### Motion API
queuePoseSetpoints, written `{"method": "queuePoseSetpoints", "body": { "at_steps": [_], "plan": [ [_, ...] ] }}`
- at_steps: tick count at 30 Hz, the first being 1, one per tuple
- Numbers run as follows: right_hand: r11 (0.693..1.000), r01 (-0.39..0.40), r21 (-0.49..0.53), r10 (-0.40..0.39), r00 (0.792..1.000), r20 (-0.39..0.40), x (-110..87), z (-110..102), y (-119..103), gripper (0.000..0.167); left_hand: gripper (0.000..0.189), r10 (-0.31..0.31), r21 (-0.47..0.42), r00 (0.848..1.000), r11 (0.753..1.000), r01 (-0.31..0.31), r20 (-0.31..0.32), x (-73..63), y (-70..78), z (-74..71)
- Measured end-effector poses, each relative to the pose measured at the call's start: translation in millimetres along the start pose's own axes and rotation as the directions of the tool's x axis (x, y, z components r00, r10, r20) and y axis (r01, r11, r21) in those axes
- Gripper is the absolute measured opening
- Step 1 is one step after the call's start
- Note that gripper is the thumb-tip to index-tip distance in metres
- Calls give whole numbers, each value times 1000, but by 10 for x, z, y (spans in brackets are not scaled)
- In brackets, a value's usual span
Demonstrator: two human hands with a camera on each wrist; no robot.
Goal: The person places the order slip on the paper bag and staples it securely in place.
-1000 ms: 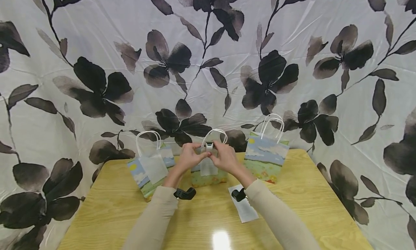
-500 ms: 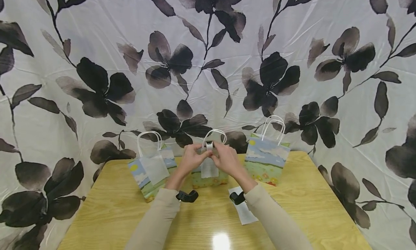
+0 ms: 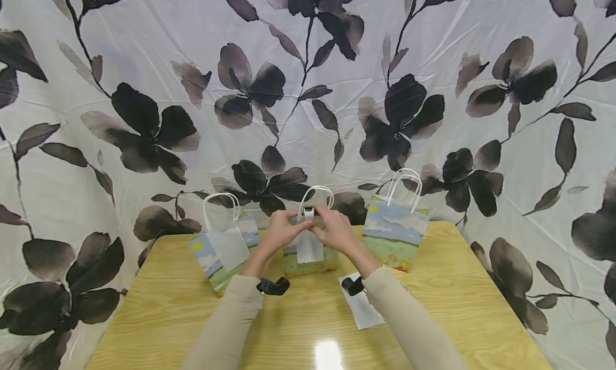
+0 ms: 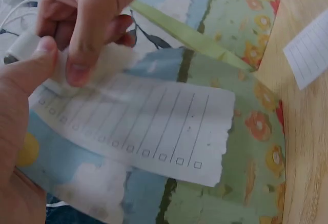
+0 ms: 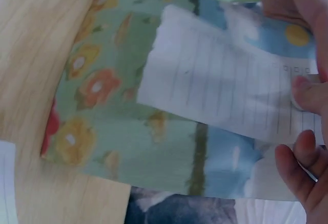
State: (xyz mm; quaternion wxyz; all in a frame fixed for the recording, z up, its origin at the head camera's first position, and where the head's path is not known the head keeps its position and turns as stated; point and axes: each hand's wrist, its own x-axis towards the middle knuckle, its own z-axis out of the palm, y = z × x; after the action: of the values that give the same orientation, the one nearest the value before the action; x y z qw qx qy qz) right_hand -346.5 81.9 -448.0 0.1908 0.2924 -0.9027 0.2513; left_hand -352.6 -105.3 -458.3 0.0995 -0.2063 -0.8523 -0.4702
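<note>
On the far part of the table (image 3: 159,306), the left hand (image 3: 283,231) and the right hand (image 3: 334,231) both bend their fingers around a small white device (image 3: 309,212), at the top edge of the middle bag (image 3: 329,264). A lined sheet (image 3: 310,251) covers part of its front. Another paper (image 3: 363,308) lies nearer, to the right.

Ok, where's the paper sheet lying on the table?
In the head view, the sheet lies right of centre, below and left of the right-hand bag, partly hidden by the right sleeve and black wrist strap.
</note>
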Motion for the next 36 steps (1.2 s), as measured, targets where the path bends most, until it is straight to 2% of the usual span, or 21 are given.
{"method": "queuePoseSetpoints", "body": {
  "at_steps": [2,4,8,13,16,20,23,28,32,36],
  "plan": [
    [1000,-11,21,10,999,42,-7,-26,4,28,36,-45,-24,999,999,46,21,-12,10,-11],
    [999,-13,44,10,997,75,-12,-47,6,29,39,-58,-37,998,998,60,37,-27,6,-21],
    [997,-12,76,2,992,127,-24,-81,13,34,38,-27,-35,997,999,29,73,-62,-14,-55],
    [990,-32,136,4,980,198,-22,-155,13,48,33,18,-14,993,1000,-16,121,-83,-33,-98],
    [980,-66,187,22,973,228,-11,-212,13,54,30,21,-26,992,999,-18,123,-76,-17,-103],
    [954,-121,274,52,968,245,-14,-264,7,57,29,9,14,995,1000,-10,95,-80,3,-83],
    [937,-125,326,59,977,205,-20,-278,-4,53,28,10,33,998,999,-13,67,-85,-4,-67],
    [911,-89,402,74,996,51,-39,-332,-49,51,24,23,10,999,1000,-23,23,-72,8,-74],
    [898,-88,432,114,993,-34,-104,-396,-69,55,24,-1,22,1000,1000,0,26,-68,20,-84],
    [856,-102,508,154,986,-61,-182,-460,-73,57,25,9,15,1000,1000,-9,13,-43,30,-77]
  ]
}}
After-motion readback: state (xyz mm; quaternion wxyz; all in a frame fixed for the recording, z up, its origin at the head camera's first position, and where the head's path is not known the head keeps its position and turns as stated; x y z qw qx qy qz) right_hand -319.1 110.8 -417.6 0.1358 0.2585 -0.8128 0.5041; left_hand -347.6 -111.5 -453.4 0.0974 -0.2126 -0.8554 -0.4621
